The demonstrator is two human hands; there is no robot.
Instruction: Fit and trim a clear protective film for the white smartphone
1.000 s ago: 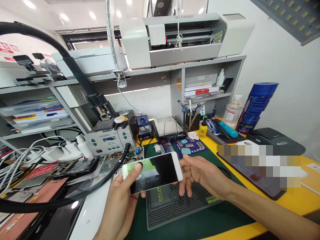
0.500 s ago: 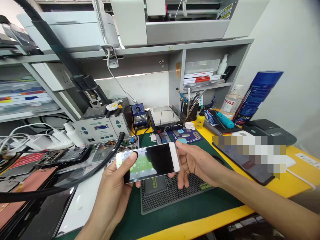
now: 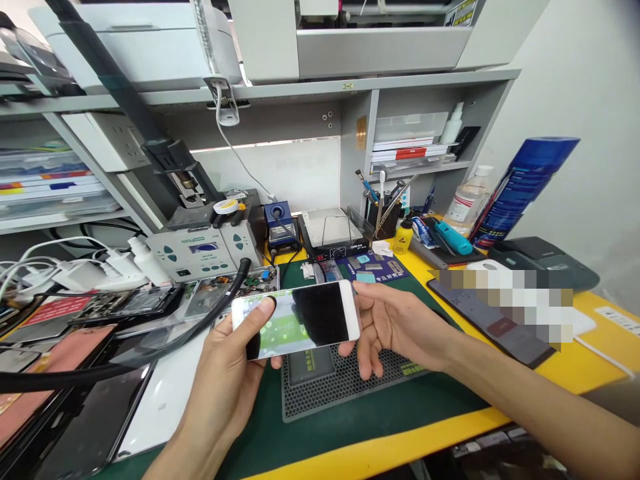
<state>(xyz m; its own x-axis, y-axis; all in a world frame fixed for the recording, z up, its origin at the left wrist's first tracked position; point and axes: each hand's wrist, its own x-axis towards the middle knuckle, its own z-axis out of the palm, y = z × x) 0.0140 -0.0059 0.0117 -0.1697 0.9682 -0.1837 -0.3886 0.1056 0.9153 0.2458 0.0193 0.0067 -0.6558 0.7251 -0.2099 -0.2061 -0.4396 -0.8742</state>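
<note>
A white-framed smartphone (image 3: 320, 313) lies sideways across both hands, above the work mat. Its screen is lit green and white on the left part and black on the right. My left hand (image 3: 225, 367) grips the left end, thumb on the glass and fingers underneath. At the other end, my right hand (image 3: 400, 327) has its thumb by the upper corner and a fingertip at the lower edge, while the other fingers curl loosely below. Beneath the phone is a grey honeycomb-patterned pad (image 3: 340, 393) on a green mat (image 3: 400, 420).
Phone parts and a black hose (image 3: 220, 313) crowd the left side. A soldering station (image 3: 283, 227), a tool holder (image 3: 383, 217) and a yellow bottle (image 3: 403, 237) stand at the back. Rightward lies another phone (image 3: 480, 320), partly pixelated, beside a black device (image 3: 545, 263).
The camera view has shifted slightly. Both hands keep the smartphone in nearly the same pose, and the other phone's screen at the right now shows digits and a reddish patch.
</note>
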